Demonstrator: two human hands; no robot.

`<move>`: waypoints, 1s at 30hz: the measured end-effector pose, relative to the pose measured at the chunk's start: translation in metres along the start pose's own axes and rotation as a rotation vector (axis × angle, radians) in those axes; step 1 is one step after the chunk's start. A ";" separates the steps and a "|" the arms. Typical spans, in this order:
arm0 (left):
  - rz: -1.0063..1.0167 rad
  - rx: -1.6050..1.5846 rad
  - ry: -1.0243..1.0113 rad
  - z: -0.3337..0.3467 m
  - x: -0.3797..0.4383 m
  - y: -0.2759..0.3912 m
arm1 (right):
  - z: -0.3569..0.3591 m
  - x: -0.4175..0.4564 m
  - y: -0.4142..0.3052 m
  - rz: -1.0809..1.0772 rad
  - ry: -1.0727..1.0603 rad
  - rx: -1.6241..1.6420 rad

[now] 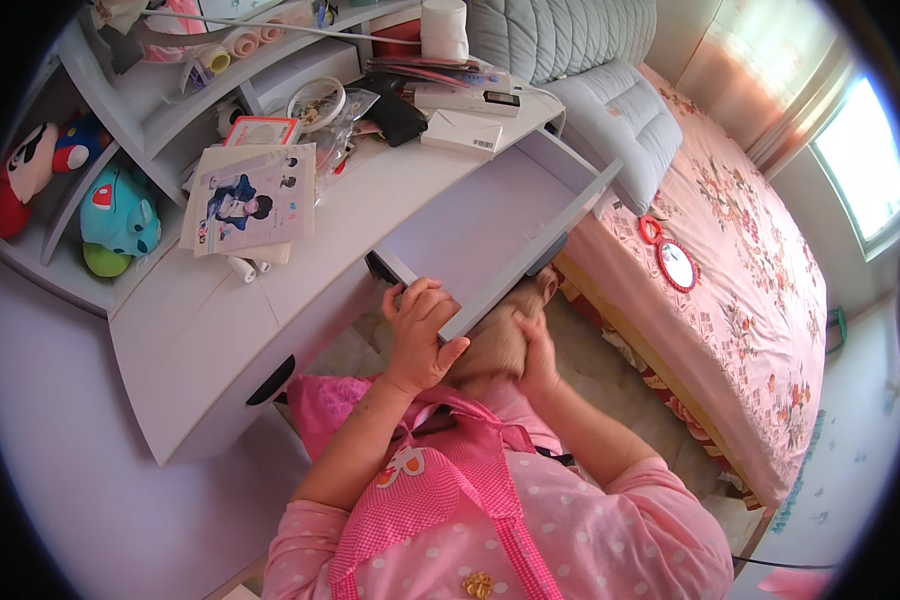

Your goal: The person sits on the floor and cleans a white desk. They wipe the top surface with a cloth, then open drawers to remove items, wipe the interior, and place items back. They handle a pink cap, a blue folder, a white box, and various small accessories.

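A shallow desk drawer (pixel 487 210) is pulled out, and its inside shows bare. My left hand (pixel 420 334) rests on the drawer's near side edge by the front corner, fingers over the rim and thumb apart. Below the drawer front, my right hand (pixel 538 352) grips a brown cloth (pixel 491 345), which is partly hidden by the drawer. The white desk top (pixel 330 225) carries printed picture sheets (pixel 255 202), a white box (pixel 462 133), a black pouch (pixel 396 112) and a round tray of small items (pixel 316 103).
Shelves at the left hold plush toys (pixel 120 210). A grey cushion (pixel 619 127) lies at the bed's edge, right of the desk. A red-framed mirror (pixel 677 265) lies on the floral bedspread (pixel 750 225). A white cable (pixel 270 26) crosses above the shelf.
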State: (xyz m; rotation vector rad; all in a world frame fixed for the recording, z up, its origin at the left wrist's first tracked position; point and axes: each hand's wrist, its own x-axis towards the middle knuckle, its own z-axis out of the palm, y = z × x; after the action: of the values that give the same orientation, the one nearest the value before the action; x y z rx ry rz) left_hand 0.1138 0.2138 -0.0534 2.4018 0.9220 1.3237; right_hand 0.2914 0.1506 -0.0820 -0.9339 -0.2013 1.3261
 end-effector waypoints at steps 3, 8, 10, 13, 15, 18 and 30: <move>-0.005 0.000 0.012 0.001 -0.001 -0.001 | -0.035 0.066 -0.027 -0.158 -0.047 -0.009; -0.007 -0.003 0.010 0.001 -0.002 -0.002 | -0.034 0.130 -0.120 -0.269 0.024 -0.126; -0.012 -0.002 0.024 0.001 -0.002 -0.003 | 0.001 0.119 -0.155 -0.351 0.070 -0.183; 0.004 -0.022 0.018 0.003 0.001 0.000 | -0.021 0.153 -0.191 -0.499 0.101 -0.297; -0.004 -0.009 0.009 0.002 -0.001 0.000 | -0.020 0.159 -0.184 -0.497 0.100 -0.312; -0.012 0.002 0.027 0.001 -0.004 -0.003 | -0.008 0.135 -0.153 -0.421 0.105 -0.308; -0.017 -0.030 0.006 0.001 -0.001 -0.002 | -0.040 0.153 -0.126 -0.403 0.083 -0.312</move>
State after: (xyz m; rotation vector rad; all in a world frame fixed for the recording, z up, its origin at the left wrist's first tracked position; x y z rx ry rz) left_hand 0.1134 0.2148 -0.0558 2.3631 0.9160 1.3303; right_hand 0.4514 0.2732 -0.0789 -1.1387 -0.5155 0.8956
